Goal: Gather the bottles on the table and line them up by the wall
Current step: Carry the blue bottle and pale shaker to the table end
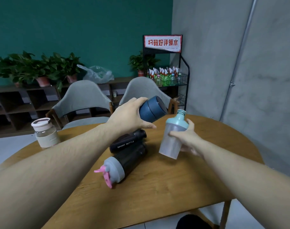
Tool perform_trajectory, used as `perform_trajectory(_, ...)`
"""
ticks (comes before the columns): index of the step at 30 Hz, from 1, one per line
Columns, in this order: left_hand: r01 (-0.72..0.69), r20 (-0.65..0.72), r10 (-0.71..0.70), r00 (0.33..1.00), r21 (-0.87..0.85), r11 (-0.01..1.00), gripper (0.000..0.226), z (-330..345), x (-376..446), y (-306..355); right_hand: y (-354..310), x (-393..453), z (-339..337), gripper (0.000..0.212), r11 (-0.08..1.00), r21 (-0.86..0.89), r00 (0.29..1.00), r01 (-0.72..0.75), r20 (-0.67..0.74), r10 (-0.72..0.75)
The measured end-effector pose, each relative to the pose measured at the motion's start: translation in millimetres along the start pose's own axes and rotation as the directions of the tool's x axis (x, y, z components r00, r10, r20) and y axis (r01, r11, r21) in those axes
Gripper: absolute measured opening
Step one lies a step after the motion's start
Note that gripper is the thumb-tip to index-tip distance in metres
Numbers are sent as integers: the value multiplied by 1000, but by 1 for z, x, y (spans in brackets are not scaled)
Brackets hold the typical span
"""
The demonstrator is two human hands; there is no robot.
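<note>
While carrying a dark blue round plastic bottle in left hand and a frosted mint-lidded shaker in right hand, fingers wrapped, above the wooden counter: next, probably standing both upright by grey wall.

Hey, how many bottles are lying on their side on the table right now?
2: the black sport bottle at the table's middle, and the grey-lidded bottle with a pink flip cap just in front of it, touching it. None appears hidden.

Wooden table, two toppled bottles, upright jar
</note>
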State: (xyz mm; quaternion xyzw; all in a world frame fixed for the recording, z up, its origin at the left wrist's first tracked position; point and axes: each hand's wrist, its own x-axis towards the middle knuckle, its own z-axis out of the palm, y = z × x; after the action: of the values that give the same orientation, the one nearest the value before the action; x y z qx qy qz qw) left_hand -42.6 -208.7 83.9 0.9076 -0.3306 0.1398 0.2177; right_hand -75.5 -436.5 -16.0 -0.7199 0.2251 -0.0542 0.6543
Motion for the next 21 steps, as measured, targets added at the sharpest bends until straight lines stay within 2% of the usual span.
perform_trajectory(6,-20,-57,10,998,-185,982,86,17,40,39,-7,8,-55,115,979,-23,978,201,-59,-202)
perform_trajectory(11,21,-86,-56,995,-365,931,85,55,88,67,3,44,-105,116,958,-79,952,277,-116,-285)
perform_trajectory(14,84,-90,-157,984,-541,837,74,90,118,80,9,67,-131,113,952,-96,942,290,-145,-302)
perform_trajectory(17,151,-55,-263,963,-699,699,73,134,145,86,18,93,-154,111,948,-110,933,299,-172,-315)
perform_trajectory(21,226,17,-371,928,-817,530,95,191,178,90,28,130,-181,111,946,-118,923,301,-211,-320)
